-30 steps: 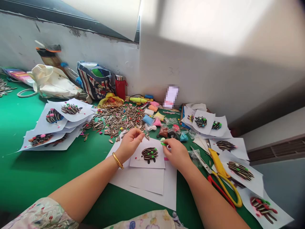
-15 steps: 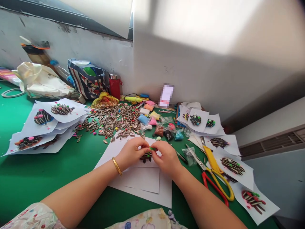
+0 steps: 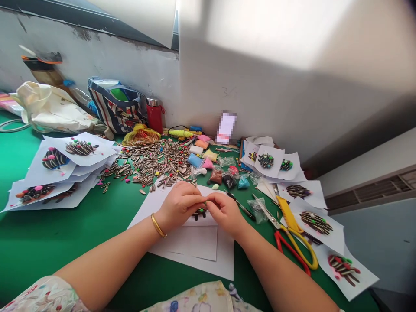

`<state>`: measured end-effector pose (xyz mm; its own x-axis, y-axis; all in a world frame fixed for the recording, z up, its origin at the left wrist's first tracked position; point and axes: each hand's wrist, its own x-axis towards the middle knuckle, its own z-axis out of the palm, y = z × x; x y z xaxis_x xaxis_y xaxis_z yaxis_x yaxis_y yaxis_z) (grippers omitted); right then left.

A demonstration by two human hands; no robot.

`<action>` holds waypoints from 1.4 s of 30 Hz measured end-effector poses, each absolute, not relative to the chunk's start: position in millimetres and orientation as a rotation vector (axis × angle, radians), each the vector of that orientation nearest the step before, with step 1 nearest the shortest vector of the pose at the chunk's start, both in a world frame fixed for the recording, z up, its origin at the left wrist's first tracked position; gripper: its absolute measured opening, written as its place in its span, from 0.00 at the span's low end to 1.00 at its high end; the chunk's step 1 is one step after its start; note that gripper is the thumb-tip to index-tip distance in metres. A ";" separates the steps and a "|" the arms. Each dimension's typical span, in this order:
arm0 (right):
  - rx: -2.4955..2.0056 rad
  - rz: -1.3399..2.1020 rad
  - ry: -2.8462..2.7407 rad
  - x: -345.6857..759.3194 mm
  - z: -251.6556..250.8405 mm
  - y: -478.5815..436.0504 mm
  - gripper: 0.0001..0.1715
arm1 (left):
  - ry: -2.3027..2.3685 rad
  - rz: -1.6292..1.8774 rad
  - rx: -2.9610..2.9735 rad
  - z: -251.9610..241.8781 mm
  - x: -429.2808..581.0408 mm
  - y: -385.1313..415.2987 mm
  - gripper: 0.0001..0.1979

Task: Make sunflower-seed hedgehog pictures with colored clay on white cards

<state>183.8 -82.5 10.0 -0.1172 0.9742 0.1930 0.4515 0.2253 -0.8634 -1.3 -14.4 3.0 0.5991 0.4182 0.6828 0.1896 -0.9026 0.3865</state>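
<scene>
My left hand (image 3: 180,203), a gold bangle on its wrist, and my right hand (image 3: 225,214) meet fingertip to fingertip above the white paper (image 3: 195,242). Both are closed in a pinch on a small piece of green clay (image 3: 205,203), mostly covered by the fingers. Just under them, partly hidden, is a hedgehog-like shape of striped sunflower seeds (image 3: 199,213) with green dots. A pale green lump of clay (image 3: 215,186) lies beyond my right hand.
Loose sunflower seeds (image 3: 159,162) spread behind the paper, with clay packets (image 3: 195,160) beside them. Scissors (image 3: 282,232) and a yellow cutter (image 3: 289,214) lie to the right. Finished seed pictures sit on sheets at left (image 3: 81,147) and right (image 3: 316,223). A red flask (image 3: 154,116) stands behind.
My fingertips have drawn closer together, covering more of the green clay. The whole view has shifted slightly; the things on the table stay put.
</scene>
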 end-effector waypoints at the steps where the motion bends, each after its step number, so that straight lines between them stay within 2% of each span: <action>1: -1.322 0.920 -1.655 183.5 10.1 -82.4 0.11 | 0.493 1.191 2.589 3.3 -1.6 -14.5 0.04; 4: -1.249 1.164 -1.513 183.7 9.7 -81.9 0.13 | 0.493 1.145 2.676 4.9 -2.7 -16.0 0.03; 8: -1.212 1.290 -1.427 185.6 8.4 -80.7 0.13 | 0.473 1.104 2.742 7.2 -3.1 -18.2 0.04; 14: -1.224 1.259 -1.414 187.1 6.2 -79.7 0.08 | 0.465 1.113 2.728 9.2 -3.3 -17.8 0.03; 21: -1.131 1.368 -1.362 184.8 6.7 -80.6 0.15 | 0.418 1.239 2.714 12.8 -3.0 -19.6 0.04; 25: -1.115 1.377 -1.364 185.1 7.7 -81.8 0.14 | 0.451 1.250 2.684 12.5 -4.0 -20.5 0.03; 35: -1.112 1.334 -1.352 187.3 5.4 -81.1 0.15 | 0.512 1.253 2.621 6.8 -7.7 -15.0 0.10; 42: -1.083 1.400 -1.321 185.4 6.6 -80.8 0.16 | 0.484 1.252 2.609 8.9 -5.1 -17.7 0.02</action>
